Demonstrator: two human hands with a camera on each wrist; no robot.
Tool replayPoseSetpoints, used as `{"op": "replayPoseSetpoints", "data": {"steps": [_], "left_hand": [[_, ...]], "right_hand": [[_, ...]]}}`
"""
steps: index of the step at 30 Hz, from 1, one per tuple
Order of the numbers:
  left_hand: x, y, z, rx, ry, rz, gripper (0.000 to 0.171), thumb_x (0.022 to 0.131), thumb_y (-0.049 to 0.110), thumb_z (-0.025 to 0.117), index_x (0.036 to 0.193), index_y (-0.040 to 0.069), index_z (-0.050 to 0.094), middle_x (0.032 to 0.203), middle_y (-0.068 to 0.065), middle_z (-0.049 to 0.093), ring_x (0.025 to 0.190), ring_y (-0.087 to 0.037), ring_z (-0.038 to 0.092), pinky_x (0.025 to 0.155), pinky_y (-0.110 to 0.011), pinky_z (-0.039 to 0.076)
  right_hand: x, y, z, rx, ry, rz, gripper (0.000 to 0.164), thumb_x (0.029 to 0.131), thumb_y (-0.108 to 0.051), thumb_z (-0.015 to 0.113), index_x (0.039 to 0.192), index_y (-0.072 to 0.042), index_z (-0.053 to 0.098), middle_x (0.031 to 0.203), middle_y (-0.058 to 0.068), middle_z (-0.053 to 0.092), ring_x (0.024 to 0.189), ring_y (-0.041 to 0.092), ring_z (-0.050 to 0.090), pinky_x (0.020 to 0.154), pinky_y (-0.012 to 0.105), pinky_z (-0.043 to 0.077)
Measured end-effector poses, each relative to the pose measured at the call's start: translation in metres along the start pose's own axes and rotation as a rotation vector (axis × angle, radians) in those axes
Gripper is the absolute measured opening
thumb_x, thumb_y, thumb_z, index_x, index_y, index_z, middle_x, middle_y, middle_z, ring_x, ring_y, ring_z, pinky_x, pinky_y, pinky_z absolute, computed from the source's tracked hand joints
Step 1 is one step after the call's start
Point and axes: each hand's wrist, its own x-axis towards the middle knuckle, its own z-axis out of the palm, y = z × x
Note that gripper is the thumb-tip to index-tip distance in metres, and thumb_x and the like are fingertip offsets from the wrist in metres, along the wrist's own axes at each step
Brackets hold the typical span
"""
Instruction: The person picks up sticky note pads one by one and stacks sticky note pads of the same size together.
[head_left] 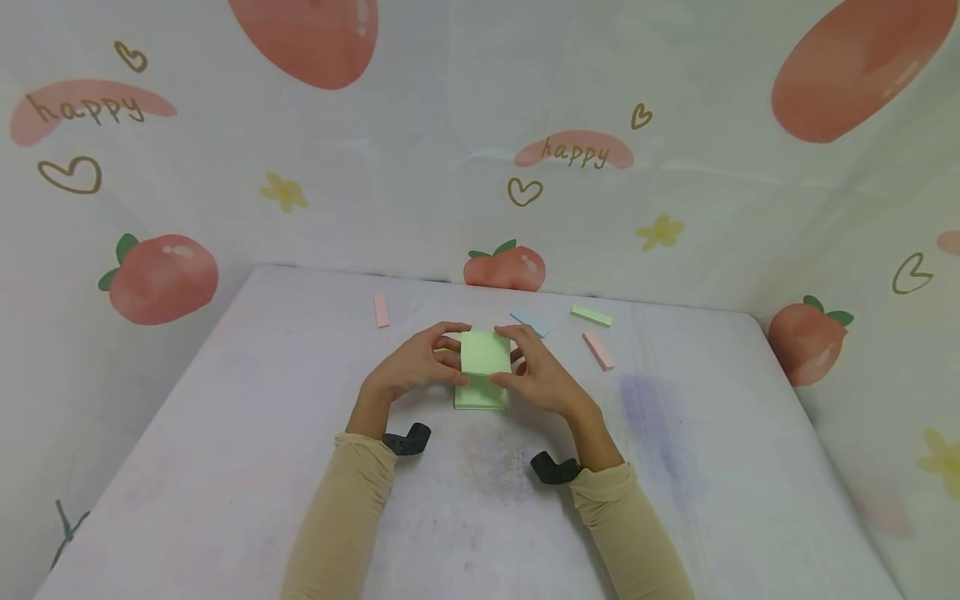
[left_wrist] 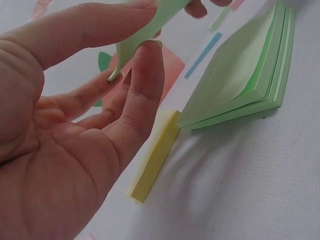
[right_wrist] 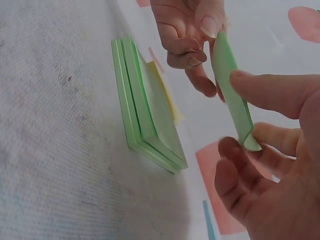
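Between both hands, above the table, is a light green sticky note [head_left: 485, 353], its lower edge curled in the right wrist view. My left hand [head_left: 416, 362] pinches its left side between thumb and fingers. On the opposite side, the right hand [head_left: 543, 379] pinches it the same way. Below lies a stack of green sticky note pads [left_wrist: 235, 75], its top sheets slightly lifted at one edge. A narrow yellow sticky note pad [left_wrist: 157, 157] touches or nearly touches the stack; in the head view the left hand and the note mostly hide it.
Farther back on the white-covered table [head_left: 247, 400] lie narrow pads: a pink one [head_left: 382, 310] at left, a blue one [head_left: 531, 322] behind the right hand, a green one [head_left: 591, 316] and another pink one [head_left: 598, 351] at right. A fruit-print curtain [head_left: 420, 167] hangs behind.
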Motion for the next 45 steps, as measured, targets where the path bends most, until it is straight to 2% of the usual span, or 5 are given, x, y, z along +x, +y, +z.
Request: {"op": "replayPoseSetpoints", "data": {"steps": [7,14,27,33,45], "left_hand": [[-0.0027,0.0019,-0.001,-0.015,0.027,-0.007,0.079,0.081,0.008,0.082,0.149,0.019,0.043,0.128,-0.011,0.064,0.104,-0.02,0.071,0.09,-0.031,0.054],[-0.0042,0.0014,-0.0026,-0.005,0.077,-0.016,0.058,0.086,0.012,0.078,0.137,0.012,0.05,0.108,-0.008,0.072,0.098,-0.017,0.068,0.089,-0.03,0.051],[-0.0017,0.0025,0.0031,-0.022,-0.063,0.028,0.087,0.082,0.014,0.084,0.155,0.019,0.037,0.122,-0.009,0.073,0.102,-0.019,0.071,0.088,-0.031,0.052],[-0.0014,0.0018,0.0026,0.029,-0.006,0.034,0.089,0.081,0.017,0.085,0.156,0.021,0.038,0.112,-0.008,0.069,0.102,-0.02,0.067,0.087,-0.03,0.052],[0.0036,-0.002,0.0026,-0.01,0.081,0.014,0.062,0.087,0.012,0.077,0.142,0.02,0.05,0.1,-0.005,0.065,0.094,-0.02,0.065,0.085,-0.03,0.055]], "right_hand": [[-0.0003,0.001,-0.0009,-0.008,0.044,0.012,0.078,0.091,-0.013,0.077,0.157,-0.004,0.035,0.151,0.015,0.045,0.096,0.022,0.061,0.082,0.029,0.054],[-0.0011,0.0017,-0.0006,0.011,0.094,0.042,0.058,0.096,-0.01,0.07,0.15,-0.008,0.05,0.14,0.015,0.061,0.103,0.024,0.065,0.088,0.033,0.055],[0.0006,0.0034,0.0039,0.041,-0.015,-0.005,0.083,0.083,-0.025,0.085,0.153,-0.006,0.044,0.142,0.014,0.051,0.1,0.026,0.057,0.078,0.025,0.05],[0.0004,0.0021,0.0032,0.017,-0.032,-0.015,0.083,0.085,-0.019,0.083,0.155,-0.005,0.041,0.142,0.015,0.05,0.093,0.023,0.055,0.078,0.024,0.05],[0.0016,0.0032,0.0013,0.036,-0.016,0.021,0.081,0.084,-0.011,0.083,0.154,-0.007,0.042,0.133,0.015,0.048,0.084,0.017,0.057,0.074,0.024,0.051]]}}
